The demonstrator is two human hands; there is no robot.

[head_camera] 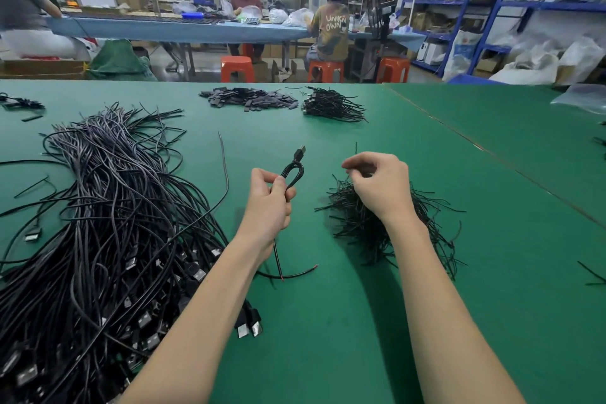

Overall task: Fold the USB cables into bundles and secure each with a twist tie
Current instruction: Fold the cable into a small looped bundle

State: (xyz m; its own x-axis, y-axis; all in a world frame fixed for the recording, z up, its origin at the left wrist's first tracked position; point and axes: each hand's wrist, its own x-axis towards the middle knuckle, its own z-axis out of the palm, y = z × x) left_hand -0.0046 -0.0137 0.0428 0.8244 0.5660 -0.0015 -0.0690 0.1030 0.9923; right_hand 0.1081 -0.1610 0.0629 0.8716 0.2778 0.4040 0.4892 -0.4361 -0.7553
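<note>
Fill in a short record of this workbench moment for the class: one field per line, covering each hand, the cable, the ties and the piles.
Left hand: grips a folded USB cable, plug end up
Right hand: over the twist tie pile, fingertips pinched; a tie in its grip cannot be confirmed
Cable tail: bare wire ends hang to the green table
Loose cables: big heap on the left
Finished bundles: pile at the far side
</note>
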